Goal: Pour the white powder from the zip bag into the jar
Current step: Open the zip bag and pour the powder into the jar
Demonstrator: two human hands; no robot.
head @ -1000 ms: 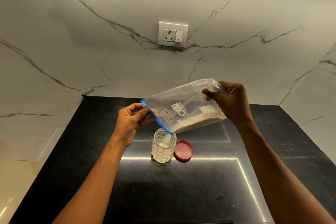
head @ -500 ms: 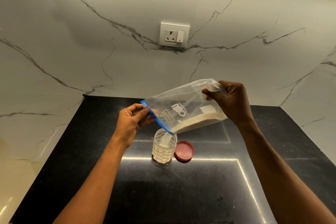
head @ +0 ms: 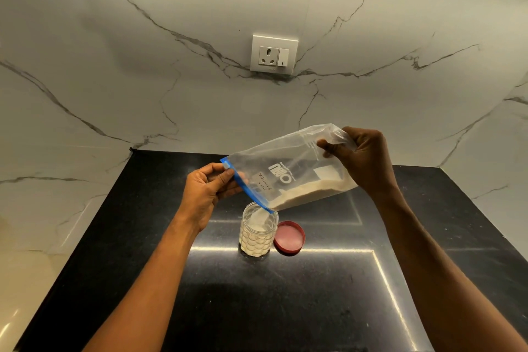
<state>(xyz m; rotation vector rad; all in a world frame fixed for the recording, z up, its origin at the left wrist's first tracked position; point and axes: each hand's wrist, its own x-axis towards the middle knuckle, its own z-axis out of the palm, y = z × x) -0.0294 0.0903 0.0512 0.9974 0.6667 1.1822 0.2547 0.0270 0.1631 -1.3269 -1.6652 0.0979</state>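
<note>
Powder (head: pixel 308 194) from bag (head: pixel 288 171) into jar (head: pixel 258 233)

Clear zip bag (head: pixel 288 171) tilted, white powder (head: pixel 310 194) streaming into jar (head: pixel 258 233), seemingly half-full.

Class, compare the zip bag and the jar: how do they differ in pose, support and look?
The zip bag is tilted, mouth down; the jar stands upright, mouth up. The zip bag is held in the air by the left hand and right hand; the jar rests on the black counter. The zip bag is smooth film with a blue strip; the jar has a scale-like pattern. Both are see-through and hold white powder.
</note>
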